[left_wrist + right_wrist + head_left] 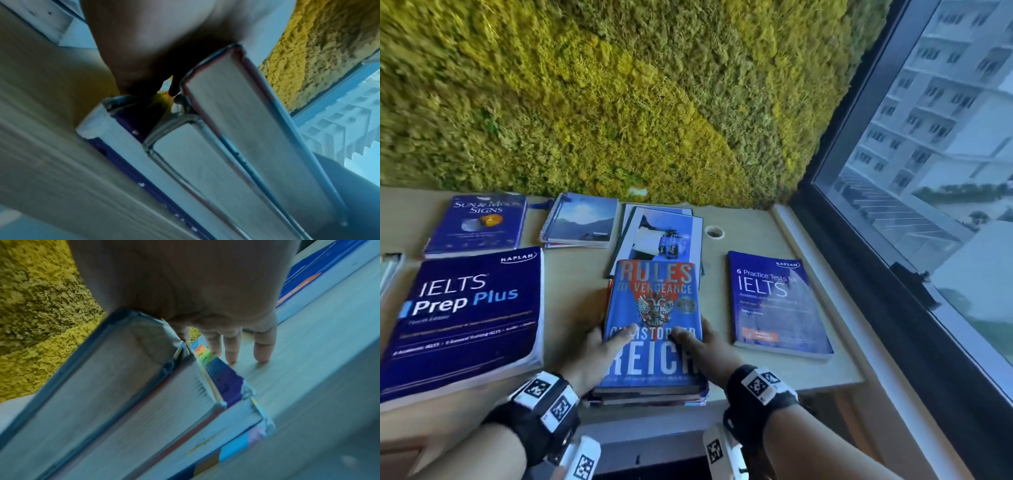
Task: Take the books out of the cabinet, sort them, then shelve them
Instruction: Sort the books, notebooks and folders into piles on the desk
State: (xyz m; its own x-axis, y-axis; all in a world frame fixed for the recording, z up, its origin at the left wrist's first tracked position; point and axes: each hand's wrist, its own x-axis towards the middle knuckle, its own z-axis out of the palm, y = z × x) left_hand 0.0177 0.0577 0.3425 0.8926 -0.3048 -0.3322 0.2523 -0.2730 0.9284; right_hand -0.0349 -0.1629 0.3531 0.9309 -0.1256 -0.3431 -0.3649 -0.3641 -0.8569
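A stack of books (pixel 654 318) lies at the front middle of the wooden table (pixel 751 226), a blue "Rules of Vengeance" hardback on top. My left hand (pixel 599 349) grips its left side with the thumb on the cover. My right hand (pixel 709 346) grips the right side, its thumb on the cover too. The left wrist view shows three books (pixel 246 129) edge-on under my left hand (pixel 154 48): two hardbacks over a purple paperback. In the right wrist view, my right hand (pixel 195 280) covers the stack's (pixel 102 394) corner, and its fingers (pixel 263 345) reach down beside it to the table.
On the table lie "IELTS Prep Plus" (pixel 465 318) at left, "Sun & Moon Signs" (pixel 479 224) and a spiral notebook (pixel 582 221) behind, flat booklets (pixel 664 233) behind the stack, and "6 Practice Tests for IELTS" (pixel 774 305) at right. A moss wall (pixel 619 102) backs the table; a window (pixel 928 171) runs along the right.
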